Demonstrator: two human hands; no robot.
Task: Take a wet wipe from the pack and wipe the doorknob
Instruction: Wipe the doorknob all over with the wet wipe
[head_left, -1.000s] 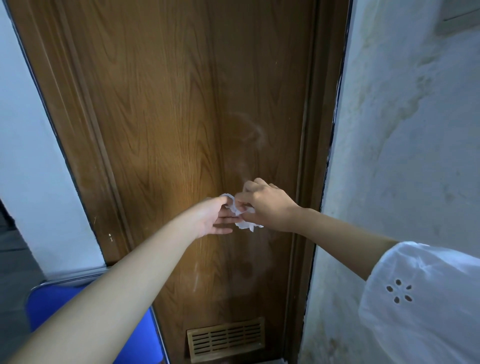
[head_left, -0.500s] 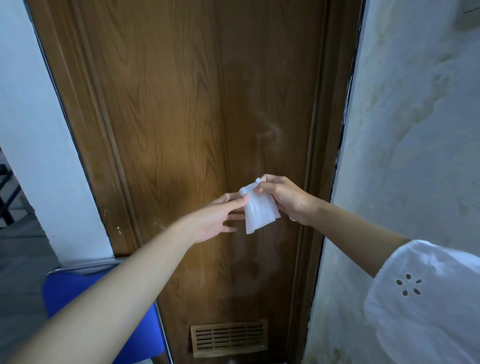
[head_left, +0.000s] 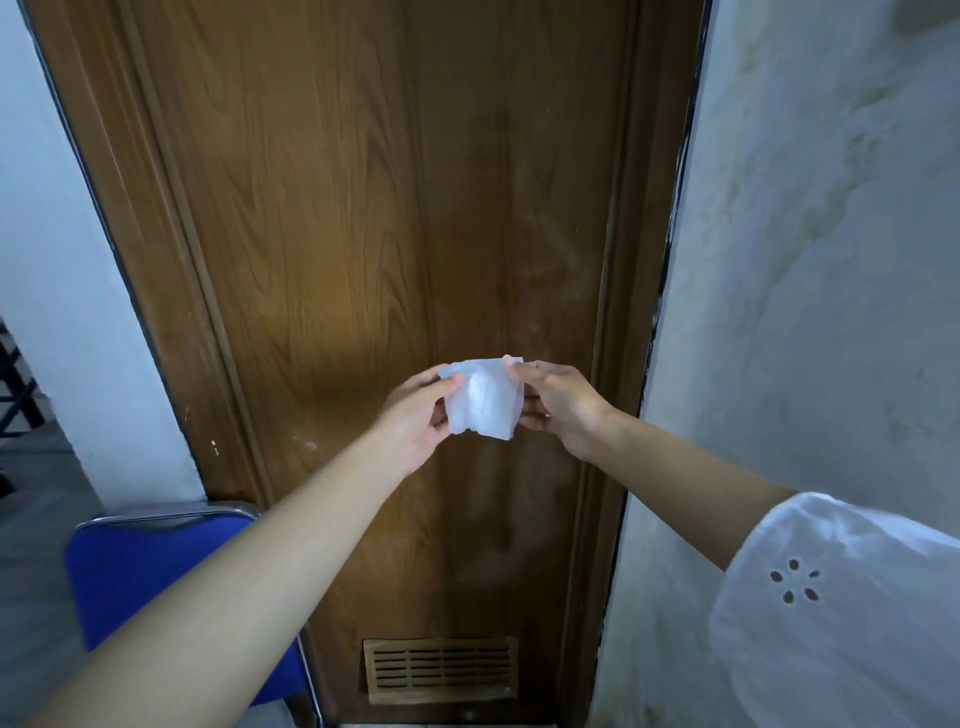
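Note:
A white wet wipe (head_left: 484, 397) is held spread out in front of a brown wooden door (head_left: 363, 234). My left hand (head_left: 418, 423) pinches its upper left corner. My right hand (head_left: 558, 408) pinches its upper right corner. The wipe hangs down between the two hands, partly unfolded. No doorknob shows; if there is one behind the wipe and hands, it is hidden. The wipe pack is not in view.
A blue chair (head_left: 135, 577) with a metal frame stands at the lower left, close to the door. A rough white wall (head_left: 805, 286) runs along the right. A vent grille (head_left: 441, 667) sits low in the door. A white sleeve (head_left: 841, 613) covers my right upper arm.
The wipe went from crumpled between both hands to opened out. My left hand has taken hold of its left corner and the hands have drawn apart.

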